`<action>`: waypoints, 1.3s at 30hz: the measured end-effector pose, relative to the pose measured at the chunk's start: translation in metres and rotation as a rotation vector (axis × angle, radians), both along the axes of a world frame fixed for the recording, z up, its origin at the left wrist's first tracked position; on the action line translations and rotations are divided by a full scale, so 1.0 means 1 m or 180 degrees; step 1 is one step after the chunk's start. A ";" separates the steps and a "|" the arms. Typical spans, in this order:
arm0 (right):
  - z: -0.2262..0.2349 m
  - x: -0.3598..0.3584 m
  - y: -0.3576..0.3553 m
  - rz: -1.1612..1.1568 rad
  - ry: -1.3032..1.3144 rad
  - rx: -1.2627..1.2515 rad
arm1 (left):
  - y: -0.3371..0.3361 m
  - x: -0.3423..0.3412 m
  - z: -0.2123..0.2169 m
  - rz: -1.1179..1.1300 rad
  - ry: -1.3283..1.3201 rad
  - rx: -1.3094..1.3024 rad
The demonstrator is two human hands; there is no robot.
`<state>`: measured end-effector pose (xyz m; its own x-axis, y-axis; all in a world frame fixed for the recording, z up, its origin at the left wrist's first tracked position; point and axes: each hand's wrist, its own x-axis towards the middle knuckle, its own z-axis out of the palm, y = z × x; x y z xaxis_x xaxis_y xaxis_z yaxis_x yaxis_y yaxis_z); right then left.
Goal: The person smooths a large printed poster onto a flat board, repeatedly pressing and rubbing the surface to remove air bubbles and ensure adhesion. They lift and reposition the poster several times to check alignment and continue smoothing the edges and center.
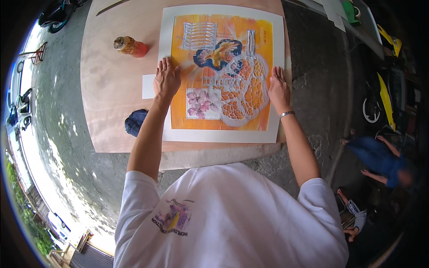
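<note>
A colourful orange painting [190, 73] with a lace-like pattern, a blue-edged flower and a pink blossom panel lies on the wooden table. Around it runs a wide white mat board [223, 136]. My left hand [166, 79] rests flat on the mat's left border, fingers stretched out and nothing held. On the opposite border lies my right hand [279, 90], fingers extended toward the far side, also holding nothing; a metal band [287, 114] circles that wrist. Beside my left hand, a white card [148, 87] lies on the table.
The pale plywood table [107, 98] carries a bottle with orange-red contents [132, 47] at the left and a crumpled dark blue cloth [135, 123] near its front edge. Two people, one in blue [375, 154], the other lower down [356, 219], are at the right, near yellow-panelled motorcycles [385, 100].
</note>
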<state>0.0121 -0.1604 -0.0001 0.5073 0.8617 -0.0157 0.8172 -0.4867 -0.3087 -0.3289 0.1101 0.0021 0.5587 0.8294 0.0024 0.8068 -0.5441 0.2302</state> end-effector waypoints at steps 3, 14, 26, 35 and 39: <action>-0.005 0.021 0.023 0.0034 -0.0121 0.0048 | 0.020 0.012 -0.004 -0.0131 -0.0029 0.0217; -0.019 0.084 0.105 0.0002 -0.0230 0.0259 | 0.088 0.059 -0.020 -0.0114 0.0028 0.0272; -0.029 0.133 0.157 0.0019 -0.0497 0.0339 | 0.144 0.104 -0.013 0.0006 0.0027 0.0393; -0.029 0.133 0.184 0.0029 -0.0701 0.0240 | 0.161 0.126 -0.009 0.0172 0.0042 0.0150; -0.026 0.121 0.203 0.0147 -0.0611 0.0152 | 0.164 0.133 -0.010 0.0160 -0.0024 0.0091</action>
<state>0.1329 0.0427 -0.0258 0.4569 0.8815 0.1190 0.8844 -0.4358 -0.1669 -0.1964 0.2741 -0.0075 0.5162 0.8559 0.0304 0.8316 -0.5094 0.2213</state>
